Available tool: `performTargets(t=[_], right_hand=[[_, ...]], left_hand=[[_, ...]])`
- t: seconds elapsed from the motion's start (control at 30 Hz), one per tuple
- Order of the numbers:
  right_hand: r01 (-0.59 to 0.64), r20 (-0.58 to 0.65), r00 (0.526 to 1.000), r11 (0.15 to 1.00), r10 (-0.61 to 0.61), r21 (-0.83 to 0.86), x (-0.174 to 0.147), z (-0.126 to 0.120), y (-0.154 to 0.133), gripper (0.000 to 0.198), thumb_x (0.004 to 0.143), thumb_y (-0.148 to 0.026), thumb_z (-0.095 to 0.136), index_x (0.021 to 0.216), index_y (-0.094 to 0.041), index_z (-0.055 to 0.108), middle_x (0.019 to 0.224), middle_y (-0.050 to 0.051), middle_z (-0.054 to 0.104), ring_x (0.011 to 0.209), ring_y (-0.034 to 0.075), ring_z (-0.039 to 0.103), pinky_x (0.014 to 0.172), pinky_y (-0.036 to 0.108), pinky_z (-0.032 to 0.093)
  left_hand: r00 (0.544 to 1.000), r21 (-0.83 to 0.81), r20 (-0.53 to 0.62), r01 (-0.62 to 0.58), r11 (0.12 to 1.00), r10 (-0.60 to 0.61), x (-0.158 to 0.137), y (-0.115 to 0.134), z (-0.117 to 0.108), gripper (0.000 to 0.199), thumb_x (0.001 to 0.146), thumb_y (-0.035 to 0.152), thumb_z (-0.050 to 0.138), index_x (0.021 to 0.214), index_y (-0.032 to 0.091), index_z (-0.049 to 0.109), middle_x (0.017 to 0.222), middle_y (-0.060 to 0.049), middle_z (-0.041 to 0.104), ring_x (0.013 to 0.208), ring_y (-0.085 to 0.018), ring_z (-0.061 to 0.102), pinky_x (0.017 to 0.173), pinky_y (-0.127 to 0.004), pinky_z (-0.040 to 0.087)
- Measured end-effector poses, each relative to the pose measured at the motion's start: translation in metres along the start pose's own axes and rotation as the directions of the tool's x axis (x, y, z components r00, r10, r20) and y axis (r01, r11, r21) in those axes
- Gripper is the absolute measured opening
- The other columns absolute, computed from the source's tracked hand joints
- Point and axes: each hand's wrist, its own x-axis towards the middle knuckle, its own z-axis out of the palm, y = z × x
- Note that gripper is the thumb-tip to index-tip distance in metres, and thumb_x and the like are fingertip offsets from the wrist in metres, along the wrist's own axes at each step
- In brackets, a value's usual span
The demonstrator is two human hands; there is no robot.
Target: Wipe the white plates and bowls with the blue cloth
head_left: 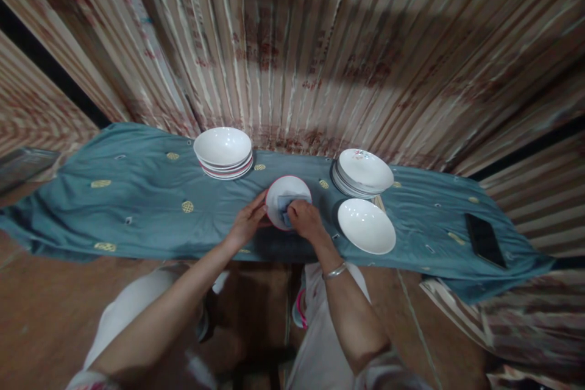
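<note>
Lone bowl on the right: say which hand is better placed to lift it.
Probably the right hand: it is nearer the bowl, though it holds a cloth. The left hand is farther off, gripping the red-rimmed dish.

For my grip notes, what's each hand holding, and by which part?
Left hand: the dish, by its left edge. Right hand: a cloth, by its right side.

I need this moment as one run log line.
left hand: holds red-rimmed bowl | right hand: holds blue cloth in it | nearby: left bowl stack, right bowl stack, white bowl
</note>
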Motion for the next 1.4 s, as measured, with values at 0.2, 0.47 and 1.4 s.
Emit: performTargets(t=[0.2, 0.47, 1.4], right_hand=[[0.141, -0.17, 0.979, 0.98, -0.116, 0.139, 0.002, 0.01, 0.005, 0.034, 0.093, -0.014, 0.041, 0.119, -0.01, 0.063, 0.13, 0.018, 0.058, 0.123, 0.024, 0.052, 0.109, 0.04, 0.038], [0.133, -0.141, 0.984, 0.982, -0.114, 0.133, 0.0, 0.011, 0.0, 0.038, 0.09, -0.01, 0.043, 0.123, -0.01, 0.06, 0.134, 0.019, 0.056, 0.125, 0.025, 0.052, 0.108, 0.041, 0.04], [0.323, -0.397, 0.912, 0.773, -0.102, 0.546, 0.011, 0.0, -0.014, 0.041, 0.095, -0.026, 0.042, 0.133, -0.021, 0.056, 0.137, 0.012, 0.051, 0.13, 0.02, 0.047, 0.114, 0.037, 0.036]], left_hand=[[1.0, 0.012, 0.01, -0.024, 1.0, 0.024, -0.002, 0.002, 0.0, 0.074, 0.068, 0.049, 0.076, 0.136, 0.024, 0.059, 0.137, -0.009, 0.06, 0.112, -0.032, 0.062, 0.077, -0.042, 0.062], [1.0, 0.033, -0.005, -0.022, 0.999, 0.023, -0.003, 0.005, 0.0, 0.074, 0.071, 0.048, 0.074, 0.138, 0.023, 0.057, 0.139, -0.009, 0.059, 0.11, -0.031, 0.063, 0.075, -0.04, 0.062], [0.997, 0.059, 0.038, -0.069, 0.996, 0.067, -0.003, 0.0, -0.001, 0.068, 0.072, 0.052, 0.073, 0.134, 0.025, 0.06, 0.148, -0.009, 0.05, 0.124, -0.036, 0.056, 0.077, -0.043, 0.062]])
